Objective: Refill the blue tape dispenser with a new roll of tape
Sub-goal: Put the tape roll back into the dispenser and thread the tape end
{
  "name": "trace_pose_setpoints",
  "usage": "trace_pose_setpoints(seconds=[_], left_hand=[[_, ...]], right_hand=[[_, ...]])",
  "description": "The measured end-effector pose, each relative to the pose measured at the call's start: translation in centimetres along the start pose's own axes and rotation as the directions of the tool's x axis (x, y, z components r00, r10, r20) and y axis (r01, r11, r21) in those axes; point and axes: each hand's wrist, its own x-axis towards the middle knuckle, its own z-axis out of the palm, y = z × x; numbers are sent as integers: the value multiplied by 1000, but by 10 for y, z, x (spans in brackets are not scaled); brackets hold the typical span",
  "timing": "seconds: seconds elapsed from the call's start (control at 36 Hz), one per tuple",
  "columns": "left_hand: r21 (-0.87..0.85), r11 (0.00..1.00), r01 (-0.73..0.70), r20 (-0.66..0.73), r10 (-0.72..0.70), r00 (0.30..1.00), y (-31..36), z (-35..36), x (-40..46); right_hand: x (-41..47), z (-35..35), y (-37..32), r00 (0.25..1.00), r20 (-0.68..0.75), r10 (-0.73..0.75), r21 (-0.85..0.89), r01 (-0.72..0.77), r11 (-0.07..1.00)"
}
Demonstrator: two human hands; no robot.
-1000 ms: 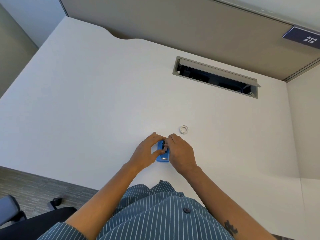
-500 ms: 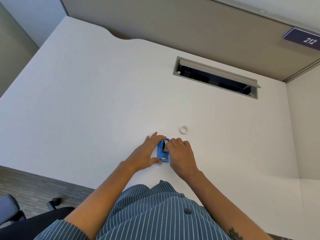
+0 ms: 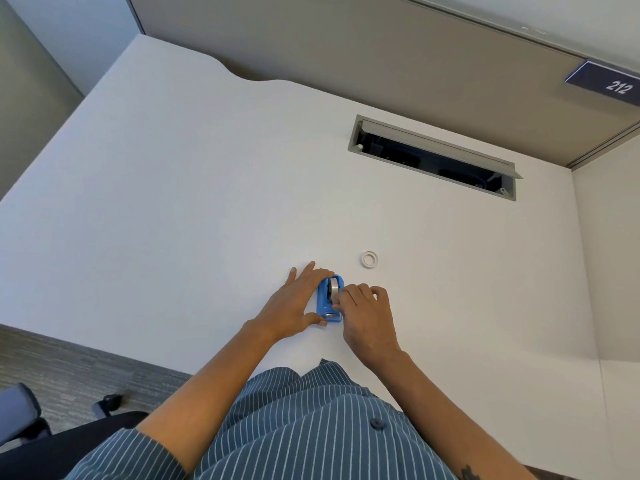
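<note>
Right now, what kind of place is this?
Probably an office cubicle: a white desk with a cable hatch set into it, grey partition panels behind, and a numbered plate reading 212.

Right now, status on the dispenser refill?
Left hand flat, bracing blue dispenser. Right hand fingers curled on tape roll, seated in dispenser. White ring on desk beyond, apart, not in the way.

Desk (image 3: 173, 202) lies open leftward — white ring (image 3: 369, 259) and cable hatch (image 3: 433, 157) stand farther right.
</note>
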Motion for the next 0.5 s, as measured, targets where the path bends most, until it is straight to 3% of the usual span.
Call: trace_pose_setpoints(seconds=[0.5], left_hand=[[32,997,69,-1,-69,998,9,-1,-5]], right_hand=[[-24,-3,-7,995,-95,-15,34,19,999]])
